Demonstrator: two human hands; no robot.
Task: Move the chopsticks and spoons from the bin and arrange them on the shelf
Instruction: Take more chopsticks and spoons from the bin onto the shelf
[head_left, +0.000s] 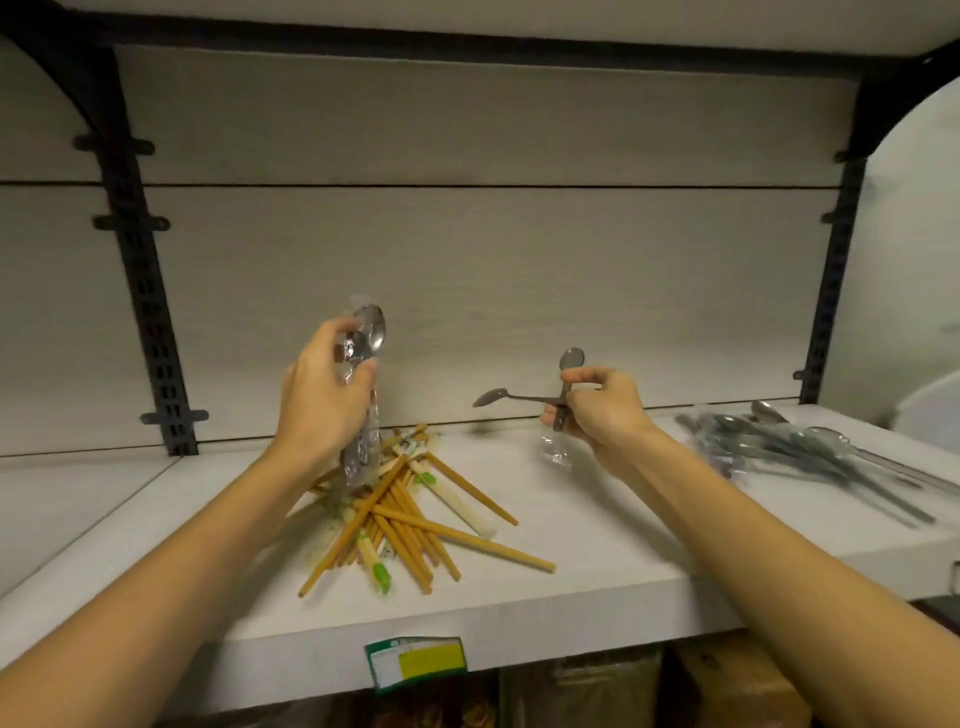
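- Chopsticks (410, 519) lie in a loose, crossed heap on the white shelf (597, 551), left of its middle, their near tips close to the front edge but not over it; most are plain tan wooden sticks, a few sit in pale paper sleeves with green ends.
- Left hand (322, 400) is raised above the back of that heap, fingers and thumb curled round a clear crinkled plastic packet of spoons (366, 364); shiny metal bowls stand up above the fingers, and the packet's lower end hangs down to the chopsticks.
- Right hand (597, 410) is held over the bare middle of the shelf, pinching two grey metal spoons (550, 387): one stands upright with its oval bowl above the thumb, the other sticks out sideways to the left, bowl free in the air. A scrap of clear wrapper (553, 449) dangles under this hand.
- Between the two hands is open shelf surface, smooth and matte, running back to the pale wood-grain back panel (493, 249).
- More wrapped spoons (810, 457) lie in a fanned pile at the right end of the shelf, handles pointing toward its front right corner, well apart from the chopsticks.
- Black slotted uprights (140, 270) bound the bay on both sides.
- A green and yellow label (418, 662) hangs on the shelf's front lip.
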